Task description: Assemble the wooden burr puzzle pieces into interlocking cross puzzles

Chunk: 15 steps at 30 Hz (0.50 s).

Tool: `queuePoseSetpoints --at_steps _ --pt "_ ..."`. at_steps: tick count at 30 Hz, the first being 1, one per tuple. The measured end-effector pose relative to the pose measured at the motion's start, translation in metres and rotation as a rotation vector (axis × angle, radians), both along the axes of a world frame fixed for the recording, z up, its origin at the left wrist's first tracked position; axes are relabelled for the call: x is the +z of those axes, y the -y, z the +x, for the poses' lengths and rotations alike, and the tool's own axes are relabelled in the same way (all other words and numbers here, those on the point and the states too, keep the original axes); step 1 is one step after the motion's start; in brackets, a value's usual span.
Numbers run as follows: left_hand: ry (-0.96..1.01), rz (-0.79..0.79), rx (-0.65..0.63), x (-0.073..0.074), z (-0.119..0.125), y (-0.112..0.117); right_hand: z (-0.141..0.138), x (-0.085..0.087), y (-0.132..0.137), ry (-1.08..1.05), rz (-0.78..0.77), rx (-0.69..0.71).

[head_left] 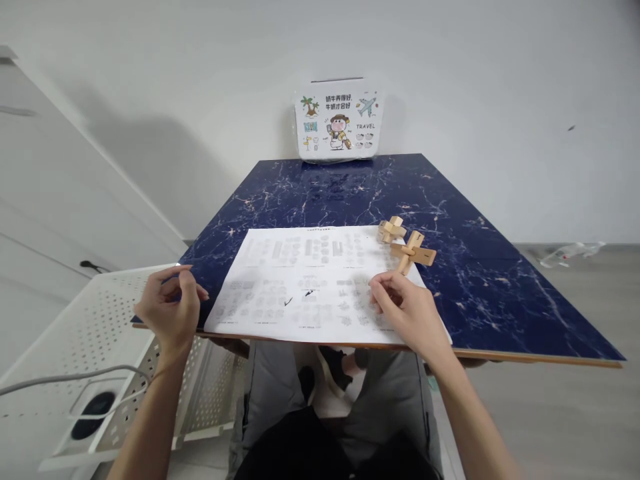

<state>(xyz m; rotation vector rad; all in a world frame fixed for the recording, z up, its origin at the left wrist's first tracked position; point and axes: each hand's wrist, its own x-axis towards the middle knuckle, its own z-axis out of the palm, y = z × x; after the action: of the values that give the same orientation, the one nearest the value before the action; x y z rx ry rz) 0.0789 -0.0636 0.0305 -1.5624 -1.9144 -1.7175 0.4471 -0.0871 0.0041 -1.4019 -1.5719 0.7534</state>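
Note:
My left hand (171, 308) hovers at the table's near left corner with its fingers curled loosely inward; nothing shows in them. My right hand (406, 308) rests on the lower right part of a printed paper sheet (305, 280), fingers bent and pressed together near the sheet. Just beyond that hand lie two wooden puzzle pieces: a cross-shaped one (413, 251) and a smaller knot-like one (391, 229), both touching the sheet's right edge. Neither hand touches the wood.
The sheet lies on a dark blue marble-pattern table (475, 267). A cartoon-printed box (339, 121) stands at the far edge against the white wall. A white perforated bin (90, 333) with a cable sits at my left. My knees are under the table.

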Motion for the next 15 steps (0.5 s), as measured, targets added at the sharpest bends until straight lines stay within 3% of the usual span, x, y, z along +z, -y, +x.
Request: queuePoseSetpoints --at_steps 8,15 --pt "0.019 0.016 0.065 -0.001 0.002 -0.003 0.001 0.003 -0.001 -0.003 -0.005 0.015" --pt "0.008 -0.003 -0.012 0.002 -0.002 0.0 0.0 0.006 -0.012 -0.083 -0.041 0.087"
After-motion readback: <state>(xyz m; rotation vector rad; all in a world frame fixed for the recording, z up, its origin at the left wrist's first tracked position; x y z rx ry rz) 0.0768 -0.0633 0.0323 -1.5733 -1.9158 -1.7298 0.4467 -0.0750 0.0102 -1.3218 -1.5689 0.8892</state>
